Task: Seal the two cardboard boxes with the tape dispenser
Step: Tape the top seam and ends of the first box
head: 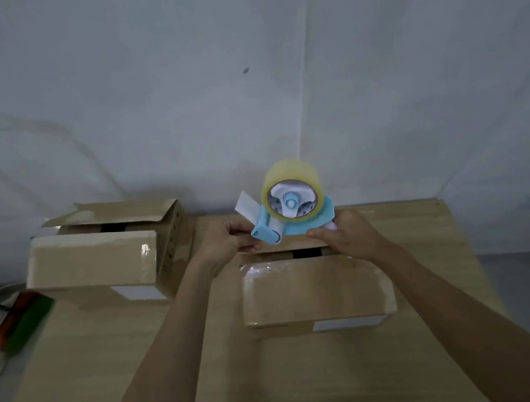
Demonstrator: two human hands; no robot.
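Note:
A light blue tape dispenser (295, 217) with a roll of clear yellowish tape is held above the far edge of the near cardboard box (315, 291). My right hand (351, 237) grips its white handle. My left hand (229, 243) pinches the front end by the roller, where a loose strip of tape sticks up. The near box has its front flap down and a dark gap showing at the back. A second cardboard box (97, 258) stands at the back left, its rear flap raised and its front flap lowered.
Both boxes stand on a light wooden table (143, 366) pushed against a white wall. Off the table's left edge lies a blurred bundle with orange and green parts (21, 324).

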